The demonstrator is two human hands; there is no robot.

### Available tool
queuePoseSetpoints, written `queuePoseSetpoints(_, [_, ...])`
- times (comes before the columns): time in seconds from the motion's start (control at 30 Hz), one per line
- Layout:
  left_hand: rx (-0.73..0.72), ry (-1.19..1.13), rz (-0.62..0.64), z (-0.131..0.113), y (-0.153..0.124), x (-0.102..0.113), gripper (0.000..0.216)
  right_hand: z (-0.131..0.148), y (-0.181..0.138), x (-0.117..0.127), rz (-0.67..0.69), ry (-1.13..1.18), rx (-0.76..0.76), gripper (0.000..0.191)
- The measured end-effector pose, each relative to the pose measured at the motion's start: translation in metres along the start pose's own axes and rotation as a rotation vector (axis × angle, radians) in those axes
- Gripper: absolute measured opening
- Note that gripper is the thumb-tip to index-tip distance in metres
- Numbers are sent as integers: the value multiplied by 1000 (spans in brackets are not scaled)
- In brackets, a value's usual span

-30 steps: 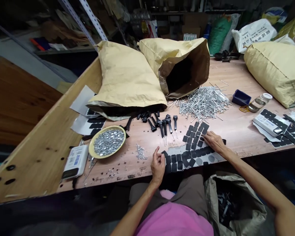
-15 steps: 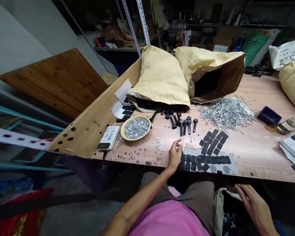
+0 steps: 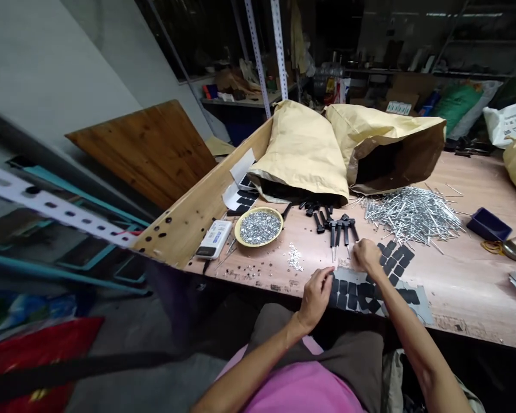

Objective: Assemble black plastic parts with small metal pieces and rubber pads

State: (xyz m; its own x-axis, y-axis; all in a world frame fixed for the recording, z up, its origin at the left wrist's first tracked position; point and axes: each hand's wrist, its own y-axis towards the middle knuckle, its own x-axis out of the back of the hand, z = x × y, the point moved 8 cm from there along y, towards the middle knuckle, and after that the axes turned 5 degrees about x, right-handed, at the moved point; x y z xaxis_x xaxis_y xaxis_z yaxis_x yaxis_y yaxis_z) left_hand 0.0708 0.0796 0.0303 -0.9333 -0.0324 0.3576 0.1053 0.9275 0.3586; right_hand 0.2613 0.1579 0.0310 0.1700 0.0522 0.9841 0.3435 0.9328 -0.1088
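My right hand [image 3: 367, 256] is closed at the right end of a row of black-handled metal pins [image 3: 337, 234]. The rightmost black-handled pin [image 3: 353, 229] tilts toward its fingers, which seem to grip the lower end and hide it. My left hand [image 3: 317, 295] rests at the table's front edge, thumb and fingers pressed together beside the left edge of a grey backing sheet [image 3: 423, 310]. Whatever the left fingers may hold is too small to make out. Black rounded pads [image 3: 341, 293] lie on the sheet, and more pads [image 3: 396, 261] lie behind it.
A yellow bowl [image 3: 239, 238] of small metal pieces stands left, near a white box-like device [image 3: 215, 238] and loose small metal pieces [image 3: 294, 257]. Behind are a heap of metal rods [image 3: 415, 213], two paper sacks [image 3: 305, 152] and a dark blue tray [image 3: 489, 225].
My right hand has risen from the sack below the table edge to the black-handled pins. My left hand has drawn back from the pins toward the front edge. The camera view has shifted.
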Motion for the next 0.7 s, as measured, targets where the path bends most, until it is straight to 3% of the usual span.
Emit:
queuePoseSetpoints(0.07, [-167, 122, -19, -25, 2, 5, 28, -5, -13, 12, -29, 18, 51, 29])
queuePoseSetpoints(0.17, [-416, 312, 12, -60, 2, 2, 32, 3, -44, 32, -45, 181, 279, 27])
queuePoseSetpoints(0.27, [-504, 430, 71, -69, 0, 0, 33, 22, -81, 30, 260, 456, 463, 28])
queuePoseSetpoints(0.37, [-502, 362, 143, -61, -7, 6, 30, 36, -104, 16, 639, 661, 394, 38])
queuePoseSetpoints(0.43, [-389, 246, 153, -43, -9, 18, 27, 48, -106, 5, 804, 732, 366, 45])
queuePoseSetpoints(0.5, [-130, 92, 131, -12, -7, 35, 25, 64, -91, -6, 808, 782, 397, 50])
queuePoseSetpoints(0.6, [377, -203, 105, 44, -10, 53, 24, 91, -52, -23, 520, 713, 474, 44])
queuePoseSetpoints(0.7, [742, -509, 96, 79, -21, 57, 28, 126, -29, -45, 243, 419, 602, 27])
